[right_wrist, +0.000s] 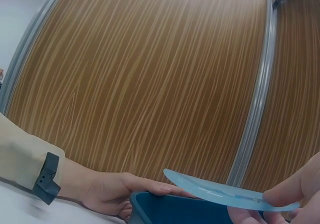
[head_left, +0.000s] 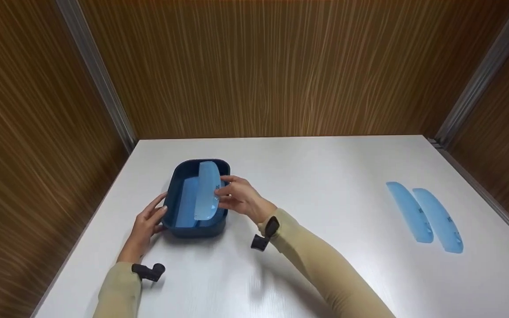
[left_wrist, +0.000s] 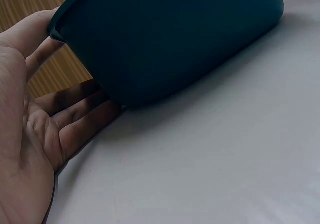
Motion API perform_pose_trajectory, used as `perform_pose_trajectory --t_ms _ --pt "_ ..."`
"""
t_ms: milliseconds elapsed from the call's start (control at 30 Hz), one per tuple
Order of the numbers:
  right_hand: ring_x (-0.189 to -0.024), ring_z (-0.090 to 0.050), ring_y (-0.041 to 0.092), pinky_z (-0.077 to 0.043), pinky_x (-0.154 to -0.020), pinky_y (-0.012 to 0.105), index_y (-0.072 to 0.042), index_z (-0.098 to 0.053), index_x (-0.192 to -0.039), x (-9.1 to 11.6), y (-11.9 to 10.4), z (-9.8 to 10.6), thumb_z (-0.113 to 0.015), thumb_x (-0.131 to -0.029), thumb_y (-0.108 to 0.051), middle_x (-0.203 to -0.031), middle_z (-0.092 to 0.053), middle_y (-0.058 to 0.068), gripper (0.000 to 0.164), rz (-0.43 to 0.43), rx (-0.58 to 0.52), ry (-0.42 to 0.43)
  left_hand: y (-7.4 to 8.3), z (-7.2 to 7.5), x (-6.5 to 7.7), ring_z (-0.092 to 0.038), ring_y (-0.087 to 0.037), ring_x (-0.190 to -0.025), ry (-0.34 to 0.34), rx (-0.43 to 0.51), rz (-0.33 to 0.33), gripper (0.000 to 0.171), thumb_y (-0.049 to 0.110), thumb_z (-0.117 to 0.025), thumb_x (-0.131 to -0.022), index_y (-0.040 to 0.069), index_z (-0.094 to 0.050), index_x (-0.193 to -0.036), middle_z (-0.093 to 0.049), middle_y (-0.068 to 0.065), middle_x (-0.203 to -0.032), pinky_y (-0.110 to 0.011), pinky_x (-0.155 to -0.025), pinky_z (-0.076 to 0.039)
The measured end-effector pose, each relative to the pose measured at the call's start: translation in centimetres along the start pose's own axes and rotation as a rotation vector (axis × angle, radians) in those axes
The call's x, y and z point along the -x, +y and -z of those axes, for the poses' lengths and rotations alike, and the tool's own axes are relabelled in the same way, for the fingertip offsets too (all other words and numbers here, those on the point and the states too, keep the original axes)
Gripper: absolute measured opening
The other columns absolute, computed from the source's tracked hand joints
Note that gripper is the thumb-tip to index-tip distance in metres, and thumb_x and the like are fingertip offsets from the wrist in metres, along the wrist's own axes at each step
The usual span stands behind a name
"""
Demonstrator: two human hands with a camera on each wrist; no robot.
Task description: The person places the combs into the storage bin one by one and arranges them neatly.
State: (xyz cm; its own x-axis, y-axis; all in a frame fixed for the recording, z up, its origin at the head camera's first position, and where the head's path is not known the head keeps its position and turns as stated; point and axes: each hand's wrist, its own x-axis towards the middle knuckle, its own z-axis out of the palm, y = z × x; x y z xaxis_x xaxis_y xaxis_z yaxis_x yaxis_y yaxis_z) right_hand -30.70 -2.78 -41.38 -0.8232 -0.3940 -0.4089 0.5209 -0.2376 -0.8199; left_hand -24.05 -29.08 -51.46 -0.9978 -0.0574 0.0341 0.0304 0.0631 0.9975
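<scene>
A deep, dark blue plastic box [head_left: 212, 232] with rounded corners stands on the left of the table. My left hand [head_left: 146, 221] holds its left side, thumb at the rim and the other fingers low against the wall, near the base in the left wrist view. Between thumb and fingers, my right hand [head_left: 241, 196] pinches the right edge of a curved, light blue translucent plastic piece [head_left: 208, 190]. This thin piece lies over the box's opening, its far end tilted up in the right wrist view. A lighter blue flat surface [head_left: 187, 203] shows inside the box, partly hidden by the piece.
Two similar curved light blue pieces [head_left: 410, 212] lie side by side at the right of the white table [head_left: 316, 176]. Wood-grain panels [head_left: 263, 66] with metal corner strips enclose the table at the back and both sides.
</scene>
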Motion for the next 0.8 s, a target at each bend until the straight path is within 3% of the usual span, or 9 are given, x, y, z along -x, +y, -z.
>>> perform_pose_trajectory --t_ms 233,467,800 --pt "-0.070 -0.058 0.022 -0.050 -0.061 0.034 -0.009 -0.041 -0.134 -1.0 0.6 -1.0 -0.059 -0.076 0.016 -0.102 -0.055 0.019 0.066 0.038 0.039 0.006 0.2 -0.2 -0.1 -0.051 -0.027 -0.116 0.014 -0.005 -0.007 0.054 0.040 -0.057 -0.092 0.028 -0.040 -0.142 -0.049 -0.015 -0.131 -0.033 -0.081 -0.049" --pt "-0.071 -0.057 0.024 -0.050 -0.066 0.037 -0.010 -0.041 -0.135 -1.6 1.3 -2.1 -0.057 -0.075 0.019 -0.106 -0.051 0.020 0.069 0.083 0.099 -0.016 0.2 -0.1 0.0 -0.051 -0.025 -0.116 0.009 0.004 -0.004 0.054 0.040 -0.056 -0.092 0.028 -0.039 -0.142 -0.049 -0.015 -0.132 -0.032 -0.082 -0.049" --pt "-0.059 -0.053 0.019 -0.049 -0.057 0.034 -0.008 -0.041 -0.135 -2.6 2.6 -3.1 -0.058 -0.073 0.020 -0.078 -0.054 0.012 0.070 0.086 0.189 0.025 -0.1 -0.4 0.1 -0.052 -0.027 -0.114 0.013 0.039 -0.012 0.054 0.037 -0.057 -0.092 0.025 -0.039 -0.142 -0.050 -0.017 -0.130 -0.033 -0.080 -0.050"
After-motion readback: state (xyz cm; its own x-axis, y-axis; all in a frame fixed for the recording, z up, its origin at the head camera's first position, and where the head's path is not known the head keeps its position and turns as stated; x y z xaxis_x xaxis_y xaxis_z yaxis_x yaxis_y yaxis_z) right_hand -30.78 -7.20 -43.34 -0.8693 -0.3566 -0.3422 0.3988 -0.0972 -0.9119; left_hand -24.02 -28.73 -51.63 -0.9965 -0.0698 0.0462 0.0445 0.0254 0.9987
